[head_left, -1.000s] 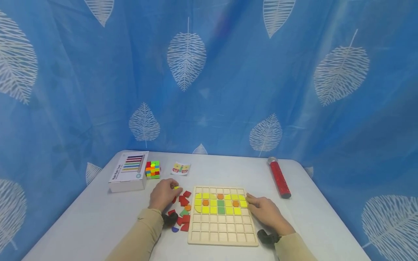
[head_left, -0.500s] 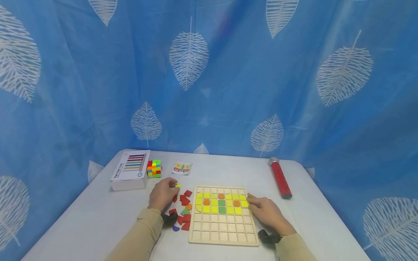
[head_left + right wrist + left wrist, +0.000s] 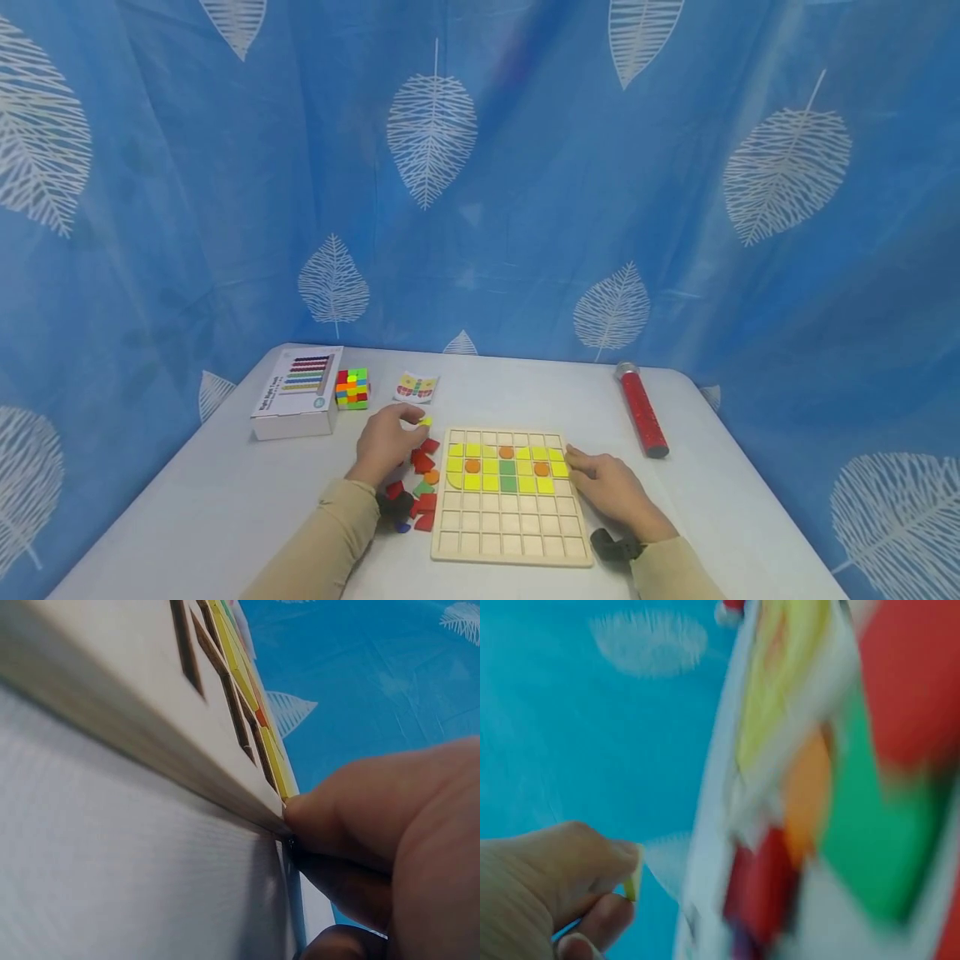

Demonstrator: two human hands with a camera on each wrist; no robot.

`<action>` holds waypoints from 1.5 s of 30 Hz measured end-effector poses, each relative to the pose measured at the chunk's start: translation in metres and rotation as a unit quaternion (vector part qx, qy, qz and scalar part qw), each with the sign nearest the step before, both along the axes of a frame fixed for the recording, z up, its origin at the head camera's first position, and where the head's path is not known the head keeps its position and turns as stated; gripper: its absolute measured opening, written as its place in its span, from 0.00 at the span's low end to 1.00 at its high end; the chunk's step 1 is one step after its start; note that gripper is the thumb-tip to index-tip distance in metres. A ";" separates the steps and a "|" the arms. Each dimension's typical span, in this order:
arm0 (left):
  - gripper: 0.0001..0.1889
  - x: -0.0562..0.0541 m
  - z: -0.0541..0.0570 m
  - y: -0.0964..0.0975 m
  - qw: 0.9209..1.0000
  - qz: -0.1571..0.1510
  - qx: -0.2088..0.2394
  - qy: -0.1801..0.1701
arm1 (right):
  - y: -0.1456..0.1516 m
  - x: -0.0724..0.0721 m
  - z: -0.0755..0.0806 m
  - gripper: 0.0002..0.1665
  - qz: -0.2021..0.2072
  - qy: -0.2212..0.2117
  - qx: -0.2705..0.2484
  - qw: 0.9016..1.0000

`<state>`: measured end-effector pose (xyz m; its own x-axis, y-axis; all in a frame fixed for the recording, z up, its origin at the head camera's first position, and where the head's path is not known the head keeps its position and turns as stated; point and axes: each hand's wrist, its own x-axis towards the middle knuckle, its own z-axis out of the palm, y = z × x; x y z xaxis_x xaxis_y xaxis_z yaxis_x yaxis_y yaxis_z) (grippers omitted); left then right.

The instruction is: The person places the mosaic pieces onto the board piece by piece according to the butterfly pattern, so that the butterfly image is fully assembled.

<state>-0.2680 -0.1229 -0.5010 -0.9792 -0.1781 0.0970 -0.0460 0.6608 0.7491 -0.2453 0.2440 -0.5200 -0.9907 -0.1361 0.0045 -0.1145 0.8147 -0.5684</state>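
My left hand (image 3: 386, 442) pinches a small yellow tile (image 3: 426, 421) between thumb and fingers, just off the upper left corner of a wooden grid board (image 3: 512, 546). Seen edge-on in the left wrist view, that tile (image 3: 633, 879) is thin. Yellow tiles (image 3: 490, 482), some with rounded edges, fill much of the board's upper rows, along with orange discs (image 3: 542, 469) and green squares (image 3: 507, 483). The lower rows hold none. On the board's right edge, my right hand (image 3: 611, 490) grips with thumb and fingers; the right wrist view has the thumb (image 3: 315, 806) at its rim.
Loose red pieces (image 3: 424, 504), an orange disc (image 3: 431, 477) and a green piece (image 3: 423, 490) lie left of the board. Farther back are a white box (image 3: 296, 392), a puzzle cube (image 3: 352, 389) and a pattern card (image 3: 416, 388). A red microphone-shaped tube (image 3: 642, 414) lies at right.
My left hand has moved right and slightly away from me with the yellow tile, nearer the board's corner. The right hand keeps its place at the board's edge.
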 end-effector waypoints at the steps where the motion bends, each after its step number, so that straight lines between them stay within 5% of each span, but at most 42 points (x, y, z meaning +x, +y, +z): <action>1: 0.18 0.002 0.003 0.005 1.000 -0.011 -0.001 0.002 | 0.000 0.000 0.000 0.26 0.001 0.001 0.001 1.000; 10: 0.14 0.027 0.023 0.064 0.988 -0.151 -0.008 0.013 | 0.001 0.001 -0.002 0.26 -0.002 -0.002 0.000 1.000; 17: 0.11 0.037 0.028 0.119 0.967 -0.237 -0.088 0.035 | 0.003 0.001 0.000 0.26 -0.004 -0.012 -0.004 1.000; 29: 0.12 0.037 0.006 0.170 0.953 -0.265 -0.145 0.015 | 0.005 0.003 -0.001 0.24 0.006 0.009 0.005 1.000; 45: 0.02 0.030 0.003 0.188 0.944 -0.277 -0.173 0.041 | 0.002 0.002 0.001 0.23 0.013 0.038 0.014 0.999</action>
